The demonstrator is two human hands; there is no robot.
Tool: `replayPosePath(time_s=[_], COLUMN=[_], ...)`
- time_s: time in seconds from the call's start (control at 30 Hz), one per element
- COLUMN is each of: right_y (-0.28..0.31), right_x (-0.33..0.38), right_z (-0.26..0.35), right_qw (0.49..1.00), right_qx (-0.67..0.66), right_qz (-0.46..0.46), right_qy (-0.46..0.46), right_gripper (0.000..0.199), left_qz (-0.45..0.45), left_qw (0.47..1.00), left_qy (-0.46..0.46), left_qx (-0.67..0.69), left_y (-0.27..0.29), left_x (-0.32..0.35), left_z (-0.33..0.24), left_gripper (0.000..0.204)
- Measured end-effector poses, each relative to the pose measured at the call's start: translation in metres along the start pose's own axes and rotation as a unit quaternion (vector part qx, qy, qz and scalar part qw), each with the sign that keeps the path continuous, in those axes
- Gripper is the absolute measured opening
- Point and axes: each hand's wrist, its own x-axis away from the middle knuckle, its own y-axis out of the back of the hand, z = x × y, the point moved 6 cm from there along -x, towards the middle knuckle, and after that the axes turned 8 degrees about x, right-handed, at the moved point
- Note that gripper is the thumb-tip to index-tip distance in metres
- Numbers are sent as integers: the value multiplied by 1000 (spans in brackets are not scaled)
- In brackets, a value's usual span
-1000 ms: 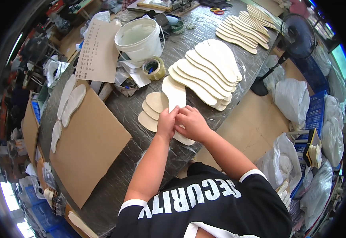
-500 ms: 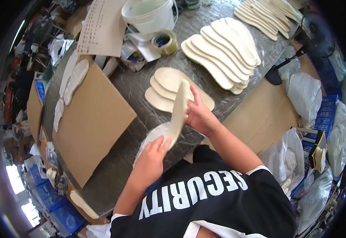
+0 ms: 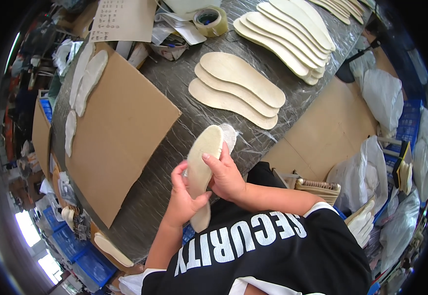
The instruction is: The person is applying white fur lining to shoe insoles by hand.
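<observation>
Both hands hold one pale insole up off the counter, right in front of the chest, so it lies between them rather than off to either side; its long axis runs nearly upright in the view, the toe end tipped slightly up and to the right, the heel end pointing down toward the black shirt. The left hand wraps the lower half from the left, fingers curled under, while the right hand clasps the middle from the right, thumb laid across the face; both are equally close. A crumpled clear film shows just behind the toe. Beyond, three insoles lie fanned on the counter, a longer row of insoles past them, a cardboard sheet to the left, a tape roll farther off; nothing stands between the hands and the counter
</observation>
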Motion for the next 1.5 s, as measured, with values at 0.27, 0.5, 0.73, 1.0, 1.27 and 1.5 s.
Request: replayPosePath(time_s=[0.27,0.5,0.73,1.0,1.27,1.5], right_y=[18,101,105,96,97,96], right_x=[2,5,-25,-22,-24,-24], right_z=[-11,19,47,56,57,58], right_qw=[996,935,935,908,904,907], right_qx=[42,336,325,381,389,378], right_qz=[43,-108,-38,-7,12,16], right_qy=[64,21,-138,-172,-175,-185], right_gripper=[49,49,52,55,54,53], left_qz=[-10,13,11,19,26,26], left_qw=[955,931,893,890,888,894], left_qy=[58,-129,-178,-161,-153,-145], left_qx=[-290,-340,-414,-426,-434,-423], left_y=[29,18,8,5,1,1], left_x=[-3,-12,-27,-31,-33,-32], left_z=[-26,-39,-5,-2,-6,-7], left_gripper=[78,62,64,64,64,65])
